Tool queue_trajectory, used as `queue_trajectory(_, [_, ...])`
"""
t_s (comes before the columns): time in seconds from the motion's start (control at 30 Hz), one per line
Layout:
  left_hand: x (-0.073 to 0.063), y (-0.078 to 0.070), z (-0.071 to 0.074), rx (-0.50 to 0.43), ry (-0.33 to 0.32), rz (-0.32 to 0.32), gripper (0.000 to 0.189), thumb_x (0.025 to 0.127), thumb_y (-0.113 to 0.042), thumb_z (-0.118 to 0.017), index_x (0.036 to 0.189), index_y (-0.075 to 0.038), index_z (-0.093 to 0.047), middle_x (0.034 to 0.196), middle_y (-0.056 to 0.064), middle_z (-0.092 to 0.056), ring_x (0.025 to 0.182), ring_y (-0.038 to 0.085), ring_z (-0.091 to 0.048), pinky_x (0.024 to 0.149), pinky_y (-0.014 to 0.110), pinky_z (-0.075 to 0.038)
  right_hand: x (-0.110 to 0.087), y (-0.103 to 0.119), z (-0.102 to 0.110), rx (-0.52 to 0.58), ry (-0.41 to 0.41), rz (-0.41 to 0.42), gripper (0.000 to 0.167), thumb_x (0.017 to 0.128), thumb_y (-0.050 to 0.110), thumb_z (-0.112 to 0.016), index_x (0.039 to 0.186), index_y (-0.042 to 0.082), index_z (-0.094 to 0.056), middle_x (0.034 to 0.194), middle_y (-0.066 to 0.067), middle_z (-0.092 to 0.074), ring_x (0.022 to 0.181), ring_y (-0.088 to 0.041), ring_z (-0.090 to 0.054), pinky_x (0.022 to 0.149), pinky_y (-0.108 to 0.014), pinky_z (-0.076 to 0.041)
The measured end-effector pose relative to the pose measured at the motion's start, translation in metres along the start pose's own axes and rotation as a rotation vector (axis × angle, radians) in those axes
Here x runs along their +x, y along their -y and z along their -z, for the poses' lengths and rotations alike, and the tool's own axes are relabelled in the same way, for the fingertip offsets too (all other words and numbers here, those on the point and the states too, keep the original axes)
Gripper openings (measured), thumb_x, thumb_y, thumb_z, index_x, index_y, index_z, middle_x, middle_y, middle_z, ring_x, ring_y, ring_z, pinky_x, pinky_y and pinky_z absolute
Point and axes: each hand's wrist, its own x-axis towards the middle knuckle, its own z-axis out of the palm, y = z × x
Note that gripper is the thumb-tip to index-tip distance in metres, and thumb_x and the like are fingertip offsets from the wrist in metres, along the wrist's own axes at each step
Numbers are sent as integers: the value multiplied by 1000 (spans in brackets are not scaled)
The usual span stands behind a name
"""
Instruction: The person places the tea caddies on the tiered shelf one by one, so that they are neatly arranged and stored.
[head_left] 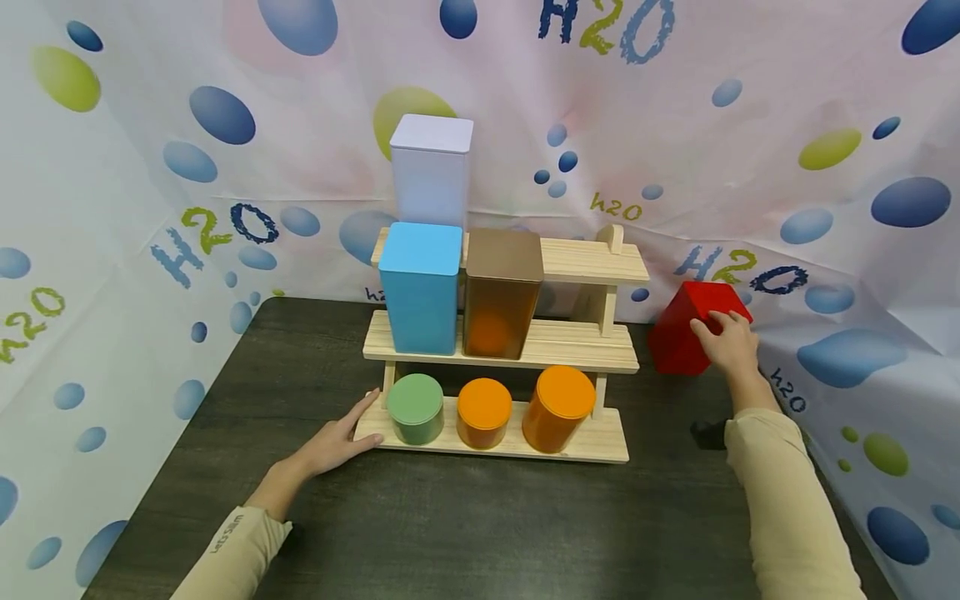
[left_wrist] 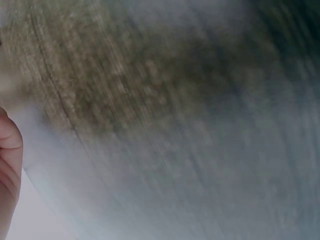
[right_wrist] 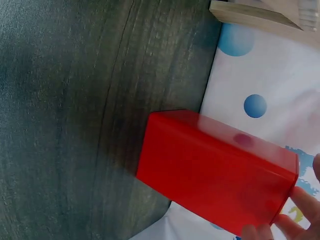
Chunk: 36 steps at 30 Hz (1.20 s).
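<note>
At the back right, my right hand [head_left: 727, 340] grips the top end of a tall red box [head_left: 675, 333]. Its fingertips [right_wrist: 302, 200] lie at the lid end of the red box in the right wrist view. My left hand [head_left: 333, 442] rests at the left end of a pale wooden three-tier shelf [head_left: 585, 354], fingers extended, thumb near the lowest board's front edge. Beside that hand stands a green round tin [head_left: 416, 408]. Only a small part of the left hand [left_wrist: 7, 160] enters the blurred left wrist view.
Two orange round tins [head_left: 483, 412] share the lowest board. A blue box [head_left: 420, 292] and a brown box [head_left: 501, 296] stand on the middle board, a white box [head_left: 431, 171] behind them. A patterned curtain [head_left: 750, 125] hangs around the dark table [head_left: 480, 525].
</note>
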Motion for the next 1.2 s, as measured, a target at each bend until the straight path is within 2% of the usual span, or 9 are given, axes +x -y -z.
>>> queue_trajectory(0.3, [2, 1, 0, 11, 0, -7, 75, 90, -40, -54, 147, -12, -15, 148, 22, -18, 109, 46, -51, 84, 55, -40, -3, -6, -10, 63, -175, 72, 50, 95, 29, -41, 123, -13, -48, 137, -35, -28, 127, -50, -18, 101, -60, -7])
queue_trajectory(0.37, [2, 1, 0, 12, 5, -8, 75, 90, -40, -54, 147, -12, -14, 148, 22, -18, 108, 46, -51, 84, 55, -40, -5, -7, -11, 91, -199, 70, 50, 96, 29, -41, 119, -13, -51, 136, -33, -32, 127, -48, -19, 101, -59, -9])
queue_trajectory(0.47, [1, 1, 0, 11, 6, -5, 75, 91, -40, -54, 147, -12, -14, 149, 22, -17, 109, 47, -50, 84, 56, -40, -7, -7, -13, 84, -192, 49, 51, 96, 33, -40, 115, -13, -55, 137, -29, -34, 126, -47, -21, 100, -60, -16])
queue_trajectory(0.6, [1, 1, 0, 15, 2, -10, 74, 91, -40, -54, 147, -13, -15, 148, 22, -18, 110, 47, -50, 84, 56, -40, -7, -6, -13, 73, -183, 9, 53, 95, 36, -38, 119, -9, -54, 136, -27, -34, 125, -45, -22, 97, -60, -23])
queue_trajectory(0.77, [0, 0, 0, 13, 4, -1, 74, 90, -40, -54, 147, -13, -15, 148, 22, -18, 112, 47, -48, 85, 57, -39, -4, -4, -12, 59, -143, 16, 54, 95, 34, -39, 134, -4, -39, 140, -29, -25, 128, -48, -13, 96, -64, -20])
queue_trajectory(0.9, [2, -1, 0, 6, 9, 5, 75, 90, -41, -54, 148, -14, -14, 149, 22, -17, 112, 47, -48, 86, 57, -39, -5, -5, -11, 58, -108, 32, 54, 96, 32, -39, 134, -5, -38, 143, -29, -20, 130, -48, -6, 97, -66, -17])
queue_trajectory(1.03, [1, -1, 0, 10, 6, 11, 76, 90, -41, -54, 148, -14, -14, 149, 23, -17, 112, 48, -47, 86, 57, -39, -8, -7, -10, 71, -161, 98, 49, 96, 30, -40, 125, -9, -49, 135, -30, -34, 124, -48, -19, 96, -61, -21])
queue_trajectory(1.13, [1, 0, 0, 14, 9, 17, 76, 90, -41, -54, 148, -14, -13, 148, 23, -16, 114, 49, -45, 87, 58, -38, -10, -8, -10, 83, -224, 159, 47, 95, 28, -42, 114, -13, -56, 121, -30, -48, 113, -46, -32, 92, -56, -26])
queue_trajectory(1.2, [1, 1, 0, 12, 13, 16, 76, 90, -42, -54, 148, -15, -13, 149, 23, -16, 115, 49, -43, 87, 59, -37, -10, -9, -10, 84, -245, 183, 46, 94, 28, -44, 112, -12, -58, 115, -31, -49, 108, -45, -35, 89, -54, -27])
